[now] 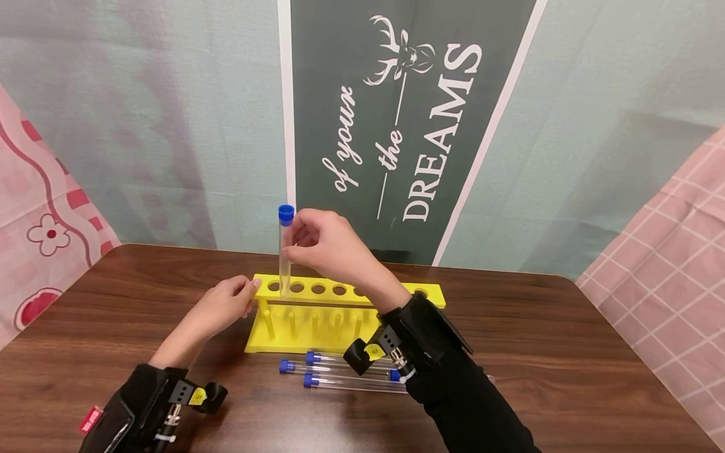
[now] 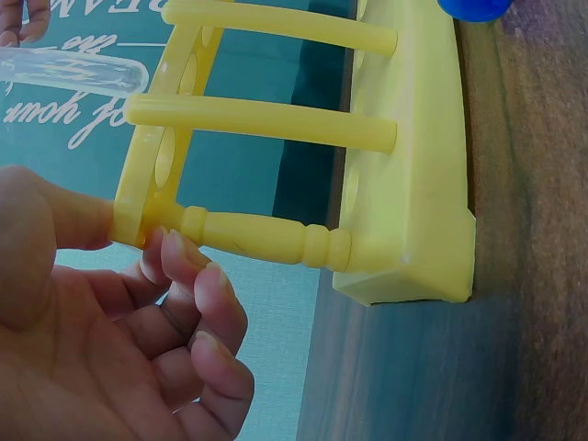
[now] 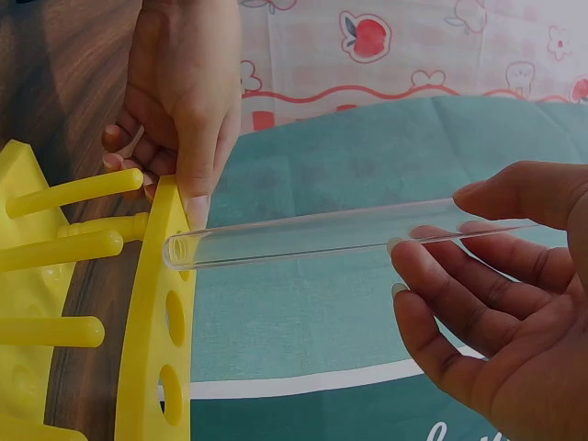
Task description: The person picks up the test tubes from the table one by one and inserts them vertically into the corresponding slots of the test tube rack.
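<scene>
The right hand (image 1: 330, 244) is holding the tube (image 1: 285, 251) above the rack's (image 1: 326, 336) left end between thumb and curled fingers, the left hand (image 1: 225, 304) is pinching that end, and the apparent insertion step is calling for aligning, then lowering.

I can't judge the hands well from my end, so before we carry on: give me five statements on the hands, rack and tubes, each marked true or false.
1. The right hand holds a test tube. True.
2. The left hand holds the yellow rack by its right end. False: it holds the left end.
3. The cap on the held tube is red. False: it is blue.
4. Several blue-capped tubes lie on the table, on the near side of the rack. True.
5. The held tube lies flat on the table. False: it is upright, its lower end at the rack's top plate.
</scene>
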`<state>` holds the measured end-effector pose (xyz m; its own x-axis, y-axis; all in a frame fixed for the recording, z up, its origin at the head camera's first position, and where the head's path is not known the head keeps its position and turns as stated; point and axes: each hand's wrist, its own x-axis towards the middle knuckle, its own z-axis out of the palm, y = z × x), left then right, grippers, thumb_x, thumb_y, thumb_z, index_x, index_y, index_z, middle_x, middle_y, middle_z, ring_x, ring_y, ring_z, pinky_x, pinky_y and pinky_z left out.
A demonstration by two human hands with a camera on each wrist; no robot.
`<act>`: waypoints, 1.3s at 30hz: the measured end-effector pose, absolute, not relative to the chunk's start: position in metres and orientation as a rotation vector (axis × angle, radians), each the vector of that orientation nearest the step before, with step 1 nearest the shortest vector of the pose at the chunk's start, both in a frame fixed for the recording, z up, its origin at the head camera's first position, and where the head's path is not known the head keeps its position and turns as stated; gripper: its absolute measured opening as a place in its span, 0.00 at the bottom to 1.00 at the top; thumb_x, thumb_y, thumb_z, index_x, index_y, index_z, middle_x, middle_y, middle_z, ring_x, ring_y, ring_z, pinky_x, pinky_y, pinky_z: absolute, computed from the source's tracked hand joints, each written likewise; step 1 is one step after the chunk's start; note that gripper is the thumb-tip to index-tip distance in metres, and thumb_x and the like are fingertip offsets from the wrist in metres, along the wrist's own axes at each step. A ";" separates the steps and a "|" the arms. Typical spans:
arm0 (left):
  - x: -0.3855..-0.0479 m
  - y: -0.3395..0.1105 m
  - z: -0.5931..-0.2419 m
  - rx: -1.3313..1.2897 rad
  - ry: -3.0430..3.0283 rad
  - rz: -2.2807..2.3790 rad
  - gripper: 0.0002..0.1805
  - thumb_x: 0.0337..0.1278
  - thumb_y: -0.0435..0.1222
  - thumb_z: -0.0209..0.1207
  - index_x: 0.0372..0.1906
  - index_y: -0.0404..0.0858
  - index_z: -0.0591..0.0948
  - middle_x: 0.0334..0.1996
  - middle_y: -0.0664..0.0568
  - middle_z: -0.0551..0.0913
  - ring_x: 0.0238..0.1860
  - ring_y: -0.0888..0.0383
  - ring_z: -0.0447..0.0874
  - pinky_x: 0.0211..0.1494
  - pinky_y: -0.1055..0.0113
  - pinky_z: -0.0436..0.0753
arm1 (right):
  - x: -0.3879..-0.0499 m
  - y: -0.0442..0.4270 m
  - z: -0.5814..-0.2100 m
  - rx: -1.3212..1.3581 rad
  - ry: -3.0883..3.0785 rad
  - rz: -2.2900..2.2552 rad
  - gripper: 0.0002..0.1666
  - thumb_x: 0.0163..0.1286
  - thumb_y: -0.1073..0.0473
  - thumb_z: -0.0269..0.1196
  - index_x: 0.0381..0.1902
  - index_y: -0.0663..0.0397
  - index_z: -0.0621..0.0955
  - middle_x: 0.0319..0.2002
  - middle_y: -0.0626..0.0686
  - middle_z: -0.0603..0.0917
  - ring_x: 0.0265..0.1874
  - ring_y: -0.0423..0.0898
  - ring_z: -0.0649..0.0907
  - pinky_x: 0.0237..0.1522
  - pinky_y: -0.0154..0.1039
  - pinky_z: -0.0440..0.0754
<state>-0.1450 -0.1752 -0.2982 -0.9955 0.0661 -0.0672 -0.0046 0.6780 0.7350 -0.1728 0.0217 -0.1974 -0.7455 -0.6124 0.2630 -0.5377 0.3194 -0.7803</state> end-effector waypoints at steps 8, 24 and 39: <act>-0.144 -0.175 -0.298 0.041 2.802 1.209 0.20 0.69 0.47 0.41 0.28 0.35 0.68 0.19 0.49 0.67 0.19 0.55 0.61 0.25 0.64 0.62 | -0.173 0.020 -0.197 -1.093 2.514 -1.389 0.04 0.60 0.67 0.61 0.33 0.60 0.76 0.32 0.52 0.79 0.32 0.44 0.79 0.37 0.31 0.76; -0.146 -0.175 -0.299 0.029 2.804 1.214 0.20 0.69 0.47 0.41 0.31 0.33 0.69 0.19 0.49 0.68 0.20 0.55 0.61 0.25 0.65 0.62 | -0.174 0.011 -0.193 -1.113 2.583 -1.278 0.05 0.61 0.65 0.61 0.34 0.60 0.76 0.33 0.51 0.80 0.34 0.42 0.79 0.37 0.29 0.76; -0.147 -0.174 -0.298 0.010 2.804 1.206 0.20 0.69 0.46 0.41 0.31 0.33 0.69 0.19 0.49 0.68 0.20 0.55 0.61 0.25 0.65 0.62 | -0.180 0.002 -0.193 -1.055 2.635 -1.181 0.05 0.62 0.64 0.61 0.35 0.59 0.76 0.33 0.52 0.80 0.35 0.43 0.78 0.35 0.29 0.76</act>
<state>-0.1466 -0.1738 -0.2978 -0.9960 0.0412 -0.0792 -0.0291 0.6886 0.7245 -0.1803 0.0022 -0.1928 -0.7623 -0.6138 0.2056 -0.5619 0.4698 -0.6808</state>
